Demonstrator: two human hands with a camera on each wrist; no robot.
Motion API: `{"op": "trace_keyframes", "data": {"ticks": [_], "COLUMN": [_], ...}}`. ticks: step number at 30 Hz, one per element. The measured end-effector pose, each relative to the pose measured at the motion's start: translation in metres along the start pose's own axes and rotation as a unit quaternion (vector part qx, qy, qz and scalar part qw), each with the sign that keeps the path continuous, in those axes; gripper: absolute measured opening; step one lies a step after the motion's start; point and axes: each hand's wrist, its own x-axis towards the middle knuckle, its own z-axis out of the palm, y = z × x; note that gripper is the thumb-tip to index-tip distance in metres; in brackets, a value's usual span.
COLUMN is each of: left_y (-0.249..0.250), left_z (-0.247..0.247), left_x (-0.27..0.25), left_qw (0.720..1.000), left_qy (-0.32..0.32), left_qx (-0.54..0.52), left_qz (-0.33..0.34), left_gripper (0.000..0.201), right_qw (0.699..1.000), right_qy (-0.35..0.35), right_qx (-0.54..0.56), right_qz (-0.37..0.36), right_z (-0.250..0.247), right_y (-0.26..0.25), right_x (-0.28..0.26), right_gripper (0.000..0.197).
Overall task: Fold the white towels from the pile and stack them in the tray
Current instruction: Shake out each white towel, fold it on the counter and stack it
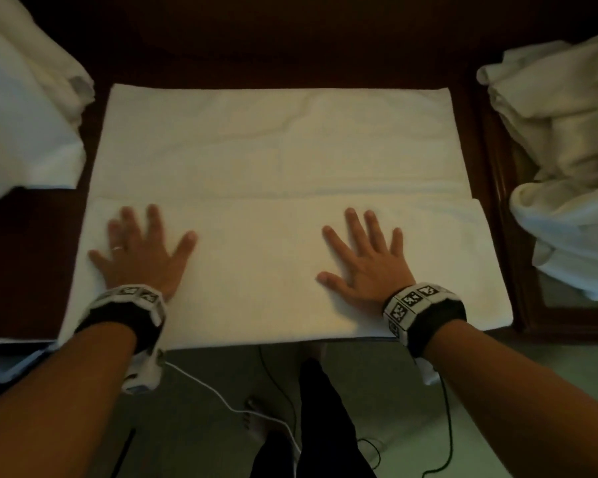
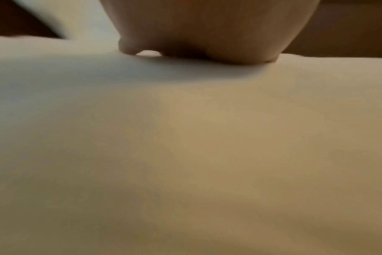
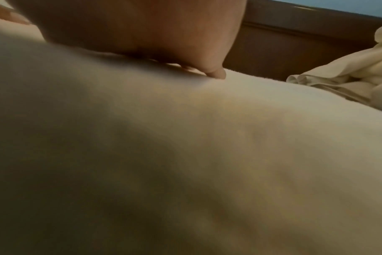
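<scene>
While both palms lie flat with fingers spread on the near folded flap, the towel [image 1: 277,160] stretches left to right across the dark table [image 1: 25,257]. Its long axis runs between the left hand [image 1: 142,250] and right hand [image 1: 366,260], each about equally near its own end, gripping nothing. A crumpled pile [image 1: 560,160] sits to the right, possibly in the tray, though dim light leaves that unsure. No writing is readable.

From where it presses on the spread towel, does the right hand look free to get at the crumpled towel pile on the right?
Probably yes. The right hand lies flat and open on the spread towel, holding nothing. The crumpled pile sits just off that towel's right edge, with only a dark wooden rim between them and nothing standing in the way.
</scene>
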Motion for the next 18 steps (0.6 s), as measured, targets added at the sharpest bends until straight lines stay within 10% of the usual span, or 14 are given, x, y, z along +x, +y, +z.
{"op": "trace_keyframes", "data": {"ticks": [5, 9, 18], "left_y": [-0.003, -0.004, 0.003], "left_z": [0.011, 0.022, 0.017], "left_x": [-0.027, -0.032, -0.051], "left_qw": [0.985, 0.991, 0.978], "left_qy": [0.021, 0.014, -0.021], "left_qx": [0.038, 0.023, 0.066], "left_qz": [0.167, 0.131, 0.196], "left_gripper": [0.084, 0.087, 0.084], "right_qw": [0.997, 0.966, 0.987], "right_qy": [0.021, 0.029, -0.001], "right_qx": [0.044, 0.091, 0.090], "right_qz": [0.067, 0.241, 0.136], "right_z": [0.002, 0.000, 0.004], "right_y": [0.047, 0.106, 0.027], "right_x": [-0.013, -0.039, -0.048], "right_gripper": [0.076, 0.080, 0.072]}}
